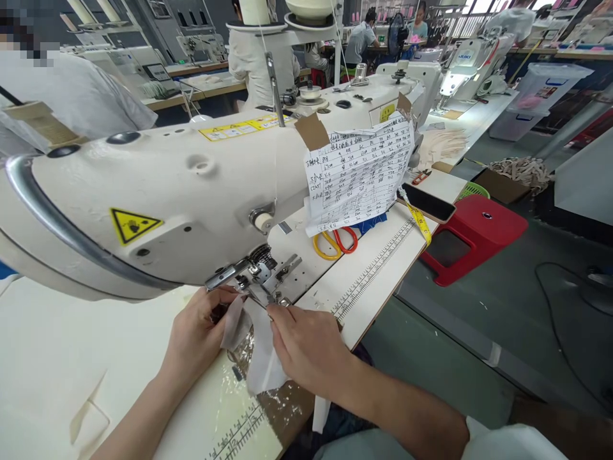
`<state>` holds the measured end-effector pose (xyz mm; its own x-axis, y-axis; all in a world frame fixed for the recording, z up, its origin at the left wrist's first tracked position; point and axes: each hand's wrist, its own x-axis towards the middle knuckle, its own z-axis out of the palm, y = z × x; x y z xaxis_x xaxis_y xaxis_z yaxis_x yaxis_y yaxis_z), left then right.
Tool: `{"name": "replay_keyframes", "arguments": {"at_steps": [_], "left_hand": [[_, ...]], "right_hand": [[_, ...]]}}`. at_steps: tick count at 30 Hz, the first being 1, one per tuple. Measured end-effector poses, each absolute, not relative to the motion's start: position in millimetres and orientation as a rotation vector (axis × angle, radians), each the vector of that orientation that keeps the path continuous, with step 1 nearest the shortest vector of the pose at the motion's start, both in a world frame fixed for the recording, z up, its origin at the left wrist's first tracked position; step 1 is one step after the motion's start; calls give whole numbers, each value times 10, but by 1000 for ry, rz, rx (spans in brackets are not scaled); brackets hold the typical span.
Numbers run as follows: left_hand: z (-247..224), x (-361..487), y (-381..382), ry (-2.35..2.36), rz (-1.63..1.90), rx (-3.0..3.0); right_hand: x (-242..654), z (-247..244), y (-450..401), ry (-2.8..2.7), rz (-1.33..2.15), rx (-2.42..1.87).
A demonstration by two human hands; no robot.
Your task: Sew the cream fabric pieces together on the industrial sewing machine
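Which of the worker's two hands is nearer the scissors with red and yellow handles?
The right hand; the left hand is farther from those scissors, across the pale cloth.

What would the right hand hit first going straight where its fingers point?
Probably the metal presser-foot assembly, just ahead of the right hand, though depth there is hard to judge.

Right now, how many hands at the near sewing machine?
2: left hand at the left of the pale cloth, right hand at its right. None seem hidden.

The right sleeve is pale, short; left hand, right hand bare.
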<state>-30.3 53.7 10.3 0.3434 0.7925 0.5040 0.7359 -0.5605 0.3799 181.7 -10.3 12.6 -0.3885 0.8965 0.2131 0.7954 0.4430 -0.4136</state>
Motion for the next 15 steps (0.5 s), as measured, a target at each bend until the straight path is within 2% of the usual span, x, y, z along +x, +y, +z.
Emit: {"name": "replay_keyframes", "arguments": {"at_steps": [5, 10, 15], "left_hand": [[43, -309, 541, 1281, 1078, 2739], [73, -349, 501, 1137, 909, 2892], [125, -357, 377, 1096, 775, 2970]], "right_hand": [[1782, 126, -81, -2319, 345, -1443], [1847, 126, -192, -2266, 381, -1497], [2281, 203, -716, -2123, 822, -1259]]}}
